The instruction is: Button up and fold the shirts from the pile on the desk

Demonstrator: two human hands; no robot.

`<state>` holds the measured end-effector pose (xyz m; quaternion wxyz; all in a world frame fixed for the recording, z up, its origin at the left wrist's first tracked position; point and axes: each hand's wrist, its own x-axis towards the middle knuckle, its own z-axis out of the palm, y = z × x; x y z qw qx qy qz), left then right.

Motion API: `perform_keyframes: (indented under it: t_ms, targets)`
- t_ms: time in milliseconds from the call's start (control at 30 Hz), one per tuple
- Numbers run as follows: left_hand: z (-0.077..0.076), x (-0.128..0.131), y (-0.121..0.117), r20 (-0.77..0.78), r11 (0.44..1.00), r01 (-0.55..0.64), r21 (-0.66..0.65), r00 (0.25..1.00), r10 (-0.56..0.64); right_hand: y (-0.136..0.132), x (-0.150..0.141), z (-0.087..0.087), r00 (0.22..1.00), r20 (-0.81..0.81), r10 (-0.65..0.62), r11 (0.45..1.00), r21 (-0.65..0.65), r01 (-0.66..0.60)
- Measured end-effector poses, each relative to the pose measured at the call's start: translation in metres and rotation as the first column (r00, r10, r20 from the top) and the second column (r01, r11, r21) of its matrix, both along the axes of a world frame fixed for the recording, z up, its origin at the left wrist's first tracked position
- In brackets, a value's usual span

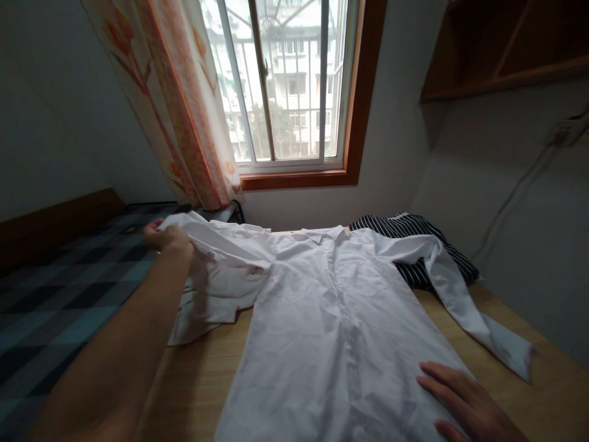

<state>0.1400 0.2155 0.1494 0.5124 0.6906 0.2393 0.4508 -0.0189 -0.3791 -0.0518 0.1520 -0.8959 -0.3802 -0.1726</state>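
A white button-up shirt (313, 319) lies front side up on a wooden table (184, 383), its collar toward the window. My left hand (168, 237) grips the end of the sleeve on the left and holds it out past the table's left edge. The other sleeve bends outward and down across the table on the right. Fingers apart, my right hand (460, 399) rests on the lower right part of the shirt. Under the raised sleeve lies another pale folded cloth (225, 294), partly covered.
A black and white striped cloth bundle (414, 230) sits at the table's back right. To the left is a bed with a checked cover (92, 276). Ahead are a curtain (184, 123) and a window (289, 86). A cable (510, 190) hangs on the right wall below a wooden shelf (506, 80).
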Motion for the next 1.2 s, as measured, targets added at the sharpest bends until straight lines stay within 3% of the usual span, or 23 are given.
perform_keyframes:
  t_ms: [67,100,133,167,200,233,267,300,333,367,400,467,567,633,767,833,933,1000,1100,1200]
  targets:
    - [0.014,0.001,-0.02,0.11,0.959,-0.207,0.193,0.976,0.188,0.0,-0.002,-0.001,1.0,-0.005,-0.003,1.0,0.008,0.003]
    - [0.017,-0.001,-0.035,0.167,0.906,-0.237,0.351,0.968,0.188,0.0,-0.003,-0.001,1.0,-0.02,-0.009,1.0,0.011,0.009]
    - [0.017,-0.005,-0.053,0.179,0.823,-0.168,0.542,0.98,0.083,0.0,-0.003,-0.001,0.999,-0.044,-0.017,1.0,0.013,0.018]
    - [0.012,-0.011,-0.074,0.129,0.699,-0.061,0.713,0.991,-0.046,-0.001,-0.003,-0.001,0.997,-0.076,-0.027,0.999,0.017,0.028]
    - [0.004,-0.019,-0.095,0.039,0.547,0.05,0.835,0.988,-0.151,-0.001,-0.003,0.0,0.992,-0.117,-0.04,0.999,0.022,0.043]
    - [-0.009,-0.028,-0.115,-0.124,0.33,0.218,0.919,0.951,-0.282,-0.001,-0.002,0.002,0.984,-0.166,-0.059,0.997,0.03,0.065]
    - [-0.025,-0.038,-0.134,-0.318,0.075,0.371,0.926,0.87,-0.377,-0.001,-0.001,0.004,0.971,-0.225,-0.082,0.995,0.039,0.093]
    - [-0.043,-0.048,-0.149,-0.475,-0.17,0.448,0.878,0.772,-0.421,0.0,0.002,0.006,0.954,-0.281,-0.105,0.991,0.053,0.125]
    - [-0.061,-0.057,-0.16,-0.57,-0.34,0.461,0.82,0.708,-0.416,0.0,0.006,0.009,0.935,-0.332,-0.126,0.985,0.074,0.159]
    - [-0.079,-0.064,-0.167,-0.629,-0.476,0.433,0.765,0.657,-0.414,0.001,0.012,0.012,0.918,-0.371,-0.139,0.977,0.099,0.188]
    - [-0.094,-0.07,-0.17,-0.657,-0.55,0.403,0.731,0.632,-0.41,0.002,0.018,0.016,0.906,-0.398,-0.142,0.97,0.128,0.208]
    - [-0.116,-0.072,-0.167,-0.662,-0.57,0.397,0.719,0.64,-0.39,0.008,0.035,0.024,0.901,-0.418,-0.115,0.959,0.19,0.21]
    - [-0.126,-0.06,-0.148,-0.651,-0.442,0.503,0.742,0.698,-0.298,0.026,0.066,0.036,0.912,-0.409,-0.013,0.95,0.28,0.139]
    - [-0.122,-0.048,-0.132,-0.661,-0.372,0.564,0.737,0.715,-0.227,0.046,0.089,0.043,0.917,-0.391,0.074,0.929,0.361,0.079]
    - [-0.108,-0.03,-0.102,-0.655,-0.284,0.605,0.744,0.744,-0.131,0.098,0.139,0.051,0.877,-0.411,0.25,0.861,0.508,-0.008]
    - [-0.103,-0.026,-0.09,-0.639,-0.21,0.612,0.762,0.763,-0.097,0.125,0.162,0.051,0.82,-0.481,0.309,0.821,0.571,0.026]
    - [-0.098,-0.025,-0.076,-0.642,-0.129,0.629,0.766,0.76,-0.104,0.161,0.191,0.044,0.713,-0.621,0.325,0.771,0.611,0.181]
    - [-0.097,-0.028,-0.069,-0.635,-0.121,0.624,0.772,0.765,-0.108,0.178,0.203,0.037,0.665,-0.691,0.281,0.799,0.553,0.236]
    - [-0.099,-0.037,-0.063,-0.62,-0.152,0.605,0.781,0.781,-0.078,0.19,0.211,0.034,0.683,-0.705,0.192,0.887,0.423,0.187]
    - [-0.103,-0.049,-0.065,-0.621,-0.204,0.595,0.778,0.777,-0.104,0.193,0.214,0.053,0.65,-0.727,0.221,0.896,0.415,0.159]
